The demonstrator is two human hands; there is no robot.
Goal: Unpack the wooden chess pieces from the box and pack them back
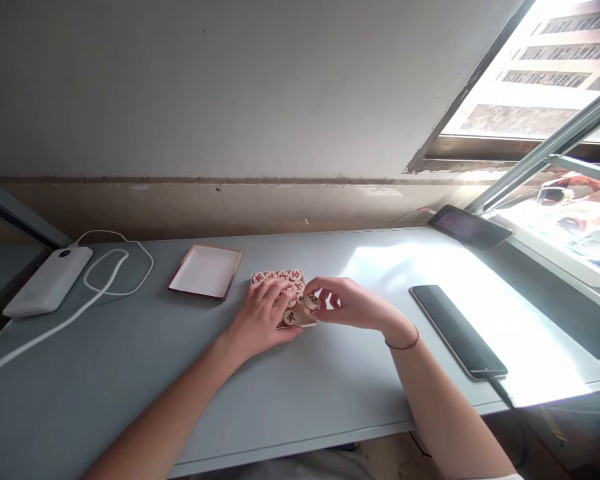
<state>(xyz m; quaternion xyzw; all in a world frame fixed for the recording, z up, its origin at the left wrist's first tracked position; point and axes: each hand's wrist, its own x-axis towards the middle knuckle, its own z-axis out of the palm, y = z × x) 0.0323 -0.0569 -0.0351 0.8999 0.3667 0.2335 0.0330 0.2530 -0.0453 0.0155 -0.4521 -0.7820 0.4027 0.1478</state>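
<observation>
The pale counter (330, 393) is the largest thing here and carries the rest, with a dark phone (459, 331) lying to the right and a white power bank (50, 283) to the left. The left hand (260, 320) rests loosely open over the box of xiangqi pieces, fingers across the discs and thumb along the near side; how firmly it presses cannot be told. The right hand (353, 305) pinches a xiangqi piece (312, 302) between thumb and fingers at the box's right side. The shallow box (310, 325) sits mid-counter between the hands; loaded with discs it is probably fairly weighty for its size, though its thin walls look like card and would likely bow if squeezed, so opposite sides, held low, seem the safest hold. Its empty lid (205, 270) lies apart to the left, likely light and easily dented, best taken by two facing edges. The pieces look like wood or a hard plastic: stiff, light singly, hardly fragile. Their rounded rims could roll or slip from the fingertips, so a pinch across the diameter should suit them, including the dark-lettered disc (290, 317) lying near the left thumb.
</observation>
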